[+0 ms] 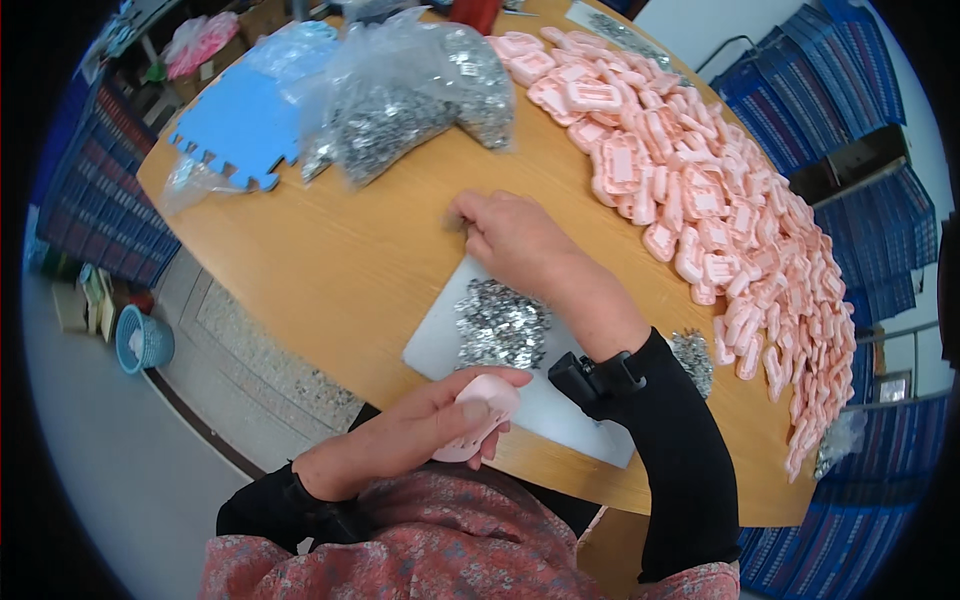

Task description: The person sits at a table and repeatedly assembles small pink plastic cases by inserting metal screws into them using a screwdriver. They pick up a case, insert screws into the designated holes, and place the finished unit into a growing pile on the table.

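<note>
My left hand (410,435) grips a pink plastic piece (478,418) near the table's front edge. My right hand (515,240) reaches forward with its fingers curled down on the wooden table (340,250), just past the far corner of a white sheet (560,410); whether it pinches anything is hidden. A heap of small silver metal parts (500,322) lies on the white sheet between the two hands. A long pile of pink plastic pieces (700,190) runs along the right side of the table.
Clear bags of silver metal parts (400,95) and a blue foam mat (240,125) lie at the far left of the table. A smaller silver heap (693,358) sits by my right forearm. A blue basket (143,340) stands on the floor. Blue crates (800,90) line the walls.
</note>
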Available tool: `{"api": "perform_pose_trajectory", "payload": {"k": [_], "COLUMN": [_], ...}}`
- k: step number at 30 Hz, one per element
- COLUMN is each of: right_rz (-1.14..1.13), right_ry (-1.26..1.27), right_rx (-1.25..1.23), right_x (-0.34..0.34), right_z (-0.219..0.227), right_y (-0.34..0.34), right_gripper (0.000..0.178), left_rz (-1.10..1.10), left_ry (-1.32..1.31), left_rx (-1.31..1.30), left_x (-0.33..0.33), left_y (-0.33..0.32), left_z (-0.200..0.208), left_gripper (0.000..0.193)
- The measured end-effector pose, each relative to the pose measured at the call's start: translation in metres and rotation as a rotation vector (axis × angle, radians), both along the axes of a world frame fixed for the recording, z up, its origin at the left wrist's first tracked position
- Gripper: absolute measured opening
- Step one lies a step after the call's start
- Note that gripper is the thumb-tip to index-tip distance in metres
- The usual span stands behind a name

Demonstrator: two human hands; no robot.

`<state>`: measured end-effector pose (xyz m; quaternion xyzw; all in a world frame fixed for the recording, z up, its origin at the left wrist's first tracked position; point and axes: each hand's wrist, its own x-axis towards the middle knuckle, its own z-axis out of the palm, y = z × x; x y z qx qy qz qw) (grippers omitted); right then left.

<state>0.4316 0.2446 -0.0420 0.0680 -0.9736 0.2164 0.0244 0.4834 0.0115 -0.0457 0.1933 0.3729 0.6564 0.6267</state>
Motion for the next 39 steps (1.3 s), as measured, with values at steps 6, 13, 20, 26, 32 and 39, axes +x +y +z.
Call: {"api": "perform_pose_trajectory", "payload": {"k": [6,13,20,26,32,39], "right_rz": [0.328,0.329,0.202,-0.014,-0.244,-0.043], "right_ry": [-0.056,0.074,0.241,0.329,0.458,0.494], "right_rx": [0.082,0.068,0.116,-0.191,-0.341,-0.115], "right_x": [0.033,0.102,0.144,0.161,0.183,0.209], "right_z": [0.014,0.015,-0.017,-0.012,0.022,0.046], "right_y": [-0.079,-0.130,-0.153,-0.136,-0.108,-0.079], "right_gripper": [0.017,0.024,0.023,0.023,0.031,0.030], "left_rz": [0.161,0.733,0.810,0.715,0.352,0.170], "left_ry": [0.044,0.036,0.023,-0.072,-0.156,-0.218], "left_rx": [-0.188,-0.073,-0.030,-0.024,-0.054,-0.034], "left_x": [-0.002,0.001,0.006,0.008,0.022,0.029], "left_y": [-0.085,-0.134,-0.119,-0.104,-0.048,0.002], "left_z": [0.001,-0.020,-0.012,-0.007,0.012,0.016], "left_gripper": [0.056,0.070,0.069,0.059,0.054,0.058]}}
